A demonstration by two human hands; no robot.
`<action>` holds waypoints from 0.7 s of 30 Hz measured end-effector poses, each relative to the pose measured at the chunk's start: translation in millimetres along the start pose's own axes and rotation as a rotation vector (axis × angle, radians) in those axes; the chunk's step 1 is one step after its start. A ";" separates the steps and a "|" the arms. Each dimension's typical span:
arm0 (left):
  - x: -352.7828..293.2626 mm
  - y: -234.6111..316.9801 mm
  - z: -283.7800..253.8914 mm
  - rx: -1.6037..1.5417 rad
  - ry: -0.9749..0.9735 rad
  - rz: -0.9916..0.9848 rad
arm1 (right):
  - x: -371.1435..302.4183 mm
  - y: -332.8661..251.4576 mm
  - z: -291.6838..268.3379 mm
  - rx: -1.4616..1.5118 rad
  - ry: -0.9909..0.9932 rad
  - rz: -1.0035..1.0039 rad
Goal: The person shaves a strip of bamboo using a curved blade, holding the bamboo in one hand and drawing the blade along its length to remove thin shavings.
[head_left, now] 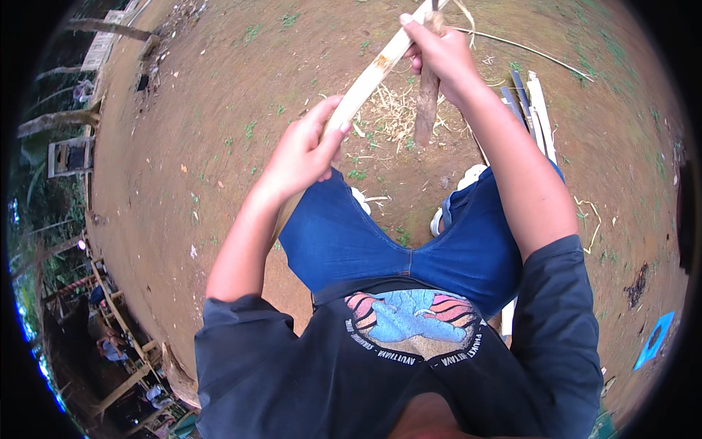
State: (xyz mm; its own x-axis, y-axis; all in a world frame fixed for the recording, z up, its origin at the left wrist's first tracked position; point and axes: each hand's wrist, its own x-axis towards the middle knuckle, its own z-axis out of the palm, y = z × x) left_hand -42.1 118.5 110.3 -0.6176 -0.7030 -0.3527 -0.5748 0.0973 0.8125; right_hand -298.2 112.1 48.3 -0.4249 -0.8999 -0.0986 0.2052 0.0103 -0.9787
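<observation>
My left hand (303, 143) is wrapped round a long pale bamboo strip (365, 82). The strip slants from beside my left thigh up to the top edge of the picture and has a brown mark across it. In my right hand (444, 57) is a knife with a long, rough brown wooden handle (426, 110), which sticks out below my fist. Its dark blade (435, 4) meets the strip's far part and is mostly cut off by the picture's edge. My right thumb lies against the strip. A thin peeled sliver (469, 14) curls beside the blade.
Pale shavings (395, 117) lie in a heap on the brown dirt ground (183, 132) between my feet. Several dark and pale strips (537, 110) lie beyond my right knee. A blue flat piece (653, 342) is at the far right. A wooden structure (121, 329) and a person (111, 345) show at left.
</observation>
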 end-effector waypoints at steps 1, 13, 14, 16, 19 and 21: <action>-2.5 -3.1 0.0 0.019 0.025 -0.005 | -6.1 -4.9 0.8 -0.146 0.029 0.022; 20.9 -92.8 -21.3 -0.133 0.093 -0.062 | -3.4 18.0 -82.9 -1.113 -0.222 -0.236; 25.4 -95.7 -23.0 -0.145 0.050 -0.075 | -4.1 22.5 -82.9 -1.092 -0.243 -0.161; 29.2 -103.8 -30.4 -0.161 -0.029 -0.112 | -7.1 24.3 -69.1 -1.143 -0.285 -0.100; 33.0 -107.5 -28.3 -0.158 -0.026 -0.134 | -8.5 36.2 -60.1 -1.270 -0.326 -0.171; 34.8 -105.4 -29.3 -0.315 -0.080 -0.110 | -6.9 45.0 -55.7 -1.335 -0.340 -0.228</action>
State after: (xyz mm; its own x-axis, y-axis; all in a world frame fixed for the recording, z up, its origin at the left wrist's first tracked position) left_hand 12.8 63.1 26.0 -0.6083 -0.6385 -0.4715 -0.4540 -0.2073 0.8666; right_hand -335.0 143.1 -5.1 -0.0633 -0.9964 -0.0557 -0.9057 0.0808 -0.4161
